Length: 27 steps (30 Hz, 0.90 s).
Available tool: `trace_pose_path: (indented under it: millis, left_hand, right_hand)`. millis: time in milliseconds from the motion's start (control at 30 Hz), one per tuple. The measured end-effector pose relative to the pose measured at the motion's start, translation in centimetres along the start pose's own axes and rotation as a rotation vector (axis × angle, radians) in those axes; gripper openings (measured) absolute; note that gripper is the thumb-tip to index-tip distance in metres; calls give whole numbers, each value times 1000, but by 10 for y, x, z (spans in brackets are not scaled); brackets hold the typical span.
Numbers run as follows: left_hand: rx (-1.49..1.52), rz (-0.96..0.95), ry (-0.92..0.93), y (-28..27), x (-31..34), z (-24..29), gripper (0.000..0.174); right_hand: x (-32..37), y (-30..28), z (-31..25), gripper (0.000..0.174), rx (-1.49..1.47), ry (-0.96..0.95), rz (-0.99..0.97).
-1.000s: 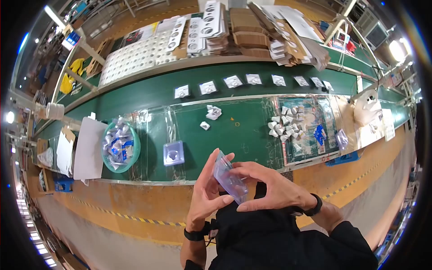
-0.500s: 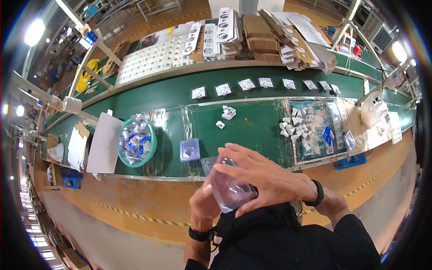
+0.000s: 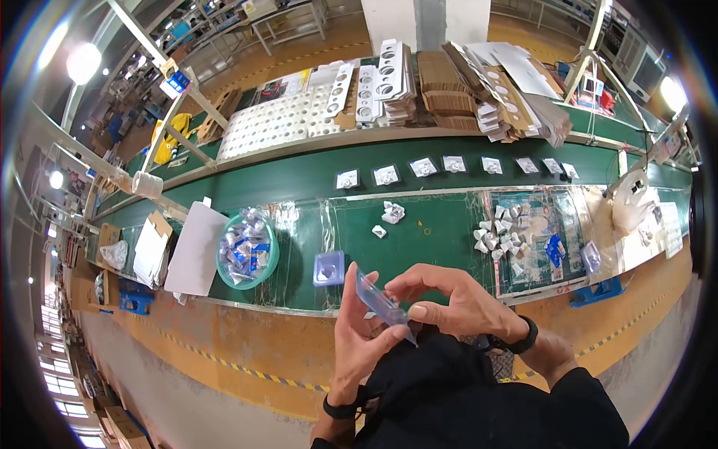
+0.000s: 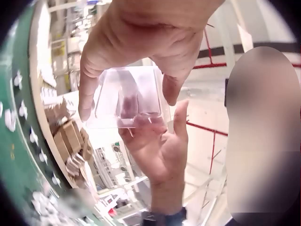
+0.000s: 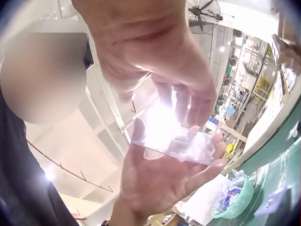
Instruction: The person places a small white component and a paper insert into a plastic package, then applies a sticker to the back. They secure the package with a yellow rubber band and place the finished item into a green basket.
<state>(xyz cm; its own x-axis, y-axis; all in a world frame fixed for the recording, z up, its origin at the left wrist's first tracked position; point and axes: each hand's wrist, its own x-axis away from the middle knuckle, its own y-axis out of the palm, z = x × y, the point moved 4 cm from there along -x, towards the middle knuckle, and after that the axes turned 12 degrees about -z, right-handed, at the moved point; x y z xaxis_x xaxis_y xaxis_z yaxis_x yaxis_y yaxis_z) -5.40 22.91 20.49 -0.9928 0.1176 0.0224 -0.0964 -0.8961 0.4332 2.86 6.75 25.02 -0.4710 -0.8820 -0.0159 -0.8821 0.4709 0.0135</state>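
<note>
Lower centre: black top (image 3: 449, 393). Lower right: black sleeve (image 3: 587, 408), ending at forearm. Black band (image 3: 530, 336) on each wrist.

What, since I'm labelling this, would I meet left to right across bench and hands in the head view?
Stacked sheets, white sheet, teal basket, plastic case on bench, left hand, right hand, blue packet, white bag.

Bright lamps (image 3: 84, 63), warped edges, seemingly overexposed glare

clear case (image 3: 380, 301): tipped nearer edge-on | right hand (image 3: 458, 303): no longer spread across it
</note>
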Motion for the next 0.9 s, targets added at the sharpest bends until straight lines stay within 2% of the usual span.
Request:
trace_pose_path:
  millis: [33, 67, 167, 200, 300, 400, 500, 600, 700, 767, 800, 900]
  left_hand:
    - [-130, 7, 16, 2, 1, 5, 118]
    - [-91, -16, -49, 8, 1, 10, 122]
    - [-284, -96, -53, 12, 1, 12, 121]
    - [-277, -104, -55, 11, 1, 11, 121]
    - [-218, -122, -66, 8, 2, 8, 121]
    - [-114, -153, -84, 10, 1, 6, 121]
    - [-79, -167, -95, 9, 2, 4, 121]
    - [-24, -138, -81, 9, 2, 9, 118]
    - [134, -78, -31, 3, 2, 12, 114]
    - [282, -54, 1, -8, 1, 15, 112]
    - [209, 2, 0, -12, 2, 17, 114]
    - [246, -49, 58, -7, -4, 1, 114]
  right_hand:
    - [2, -1, 0, 47, -129, 75, 28]
    - [2, 2, 2, 39, -70, 47, 27]
    - [0, 6, -2, 39, -97, 137, -43]
    - [0, 7, -1, 38, -148, 84, -1]
    - [0, 9, 7, 30, -203, 100, 28]
    - [-1, 9, 19, 27, -414, 140, -48]
    - [-3, 6, 25, 25, -408, 100, -90]
    - [1, 6, 20, 21, -425, 56, 4]
    - [11, -11, 15, 15, -449, 55, 282]
    - [20, -41, 15, 14, -307, -1, 549]
    - [20, -46, 20, 14, -220, 47, 572]
    - [13, -36, 23, 14, 42, 148, 546]
